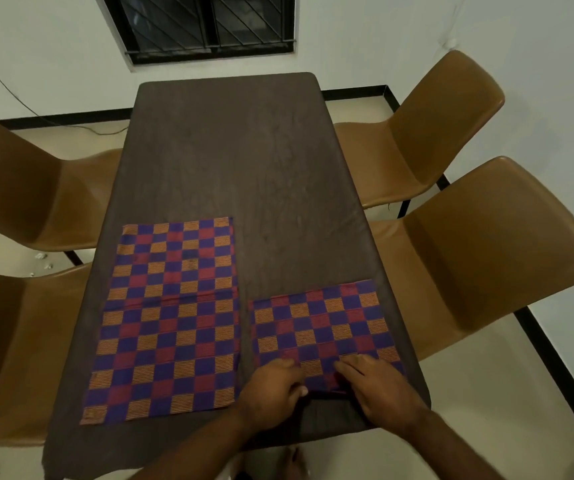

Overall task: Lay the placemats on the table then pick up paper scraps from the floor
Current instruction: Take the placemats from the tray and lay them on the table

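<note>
We are pinching the folded mat [323,327] at its near edge with both hands, left hand [271,389] and right hand [379,386], its unopened length lying away from us.

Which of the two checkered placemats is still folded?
The right placemat, under both hands, is still folded and looks about half as long. The left placemat lies fully open with a crease across its middle.

Dim indoor light, soft focus, wide-angle bending at edges
</note>
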